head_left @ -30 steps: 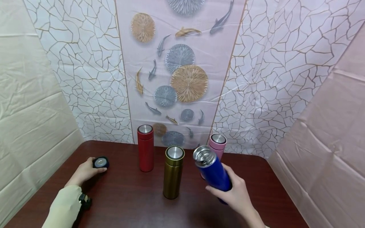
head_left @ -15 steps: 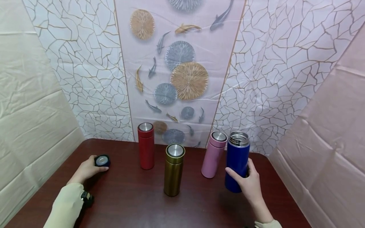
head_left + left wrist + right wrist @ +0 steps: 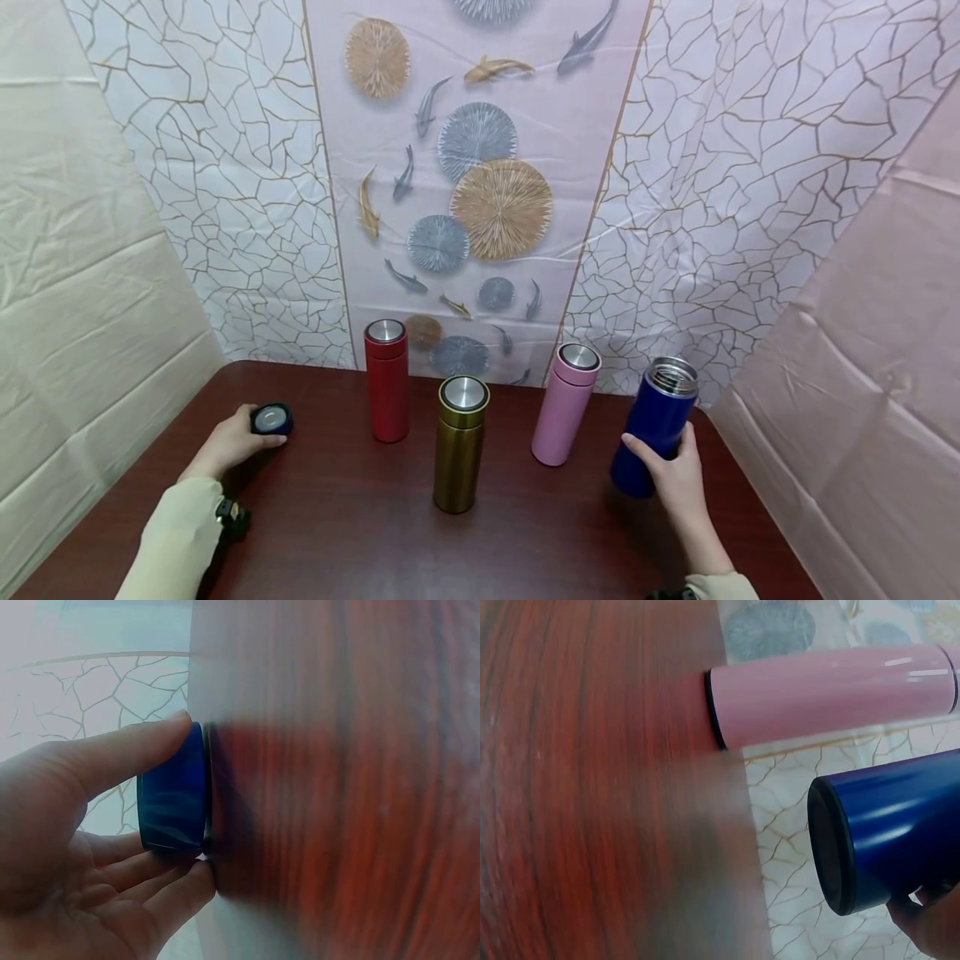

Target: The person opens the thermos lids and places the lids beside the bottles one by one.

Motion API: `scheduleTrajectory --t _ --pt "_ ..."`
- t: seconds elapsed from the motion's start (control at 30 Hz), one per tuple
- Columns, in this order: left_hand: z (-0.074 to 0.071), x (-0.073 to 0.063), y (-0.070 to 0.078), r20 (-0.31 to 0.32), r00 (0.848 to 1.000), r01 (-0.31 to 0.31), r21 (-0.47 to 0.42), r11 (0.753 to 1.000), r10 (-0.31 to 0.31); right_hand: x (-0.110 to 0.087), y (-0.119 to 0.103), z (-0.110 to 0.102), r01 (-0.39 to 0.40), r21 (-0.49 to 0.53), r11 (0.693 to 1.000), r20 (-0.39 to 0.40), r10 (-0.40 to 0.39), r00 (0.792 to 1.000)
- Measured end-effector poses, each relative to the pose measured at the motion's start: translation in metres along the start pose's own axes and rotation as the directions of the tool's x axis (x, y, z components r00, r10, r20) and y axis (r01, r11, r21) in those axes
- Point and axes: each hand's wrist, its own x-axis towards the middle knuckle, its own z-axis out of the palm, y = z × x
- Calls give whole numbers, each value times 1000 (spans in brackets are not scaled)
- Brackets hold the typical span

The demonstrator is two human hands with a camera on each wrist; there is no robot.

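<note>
Head | pink bottle (image 3: 562, 414) near blue bottle (image 3: 654, 418) | gold bottle (image 3: 457, 461) farther left

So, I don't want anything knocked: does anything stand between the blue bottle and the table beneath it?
Nothing visible does: the right hand holds the blue bottle clear of the table, with the pink bottle off to its left.

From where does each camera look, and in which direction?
Head: worn on the head, facing forward and down over the table; left hand, right hand and sleeves show.
Left wrist: worn there, facing the blue lid; that hand's fingers show.
Right wrist: worn there, facing the blue bottle; part of that hand shows.
Head and right wrist both show the blue bottle and pink bottle.
</note>
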Motion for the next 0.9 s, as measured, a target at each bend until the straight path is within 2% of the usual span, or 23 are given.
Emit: scheduleTrajectory --t 0.2,0.5,0.9 --pt "-3 0 0 8 1000 -7 -1 1000 7 8 10 -2 -31 -11 999 10 32 999" --pt "-2 0 1 8 1000 -11 4 1000 11 18 27 -6 -91 -38 995 -19 90 996" --pt "-1 -1 -1 37 999 12 -19 1000 -11 28 42 -14 -132 -41 990 1 132 991"
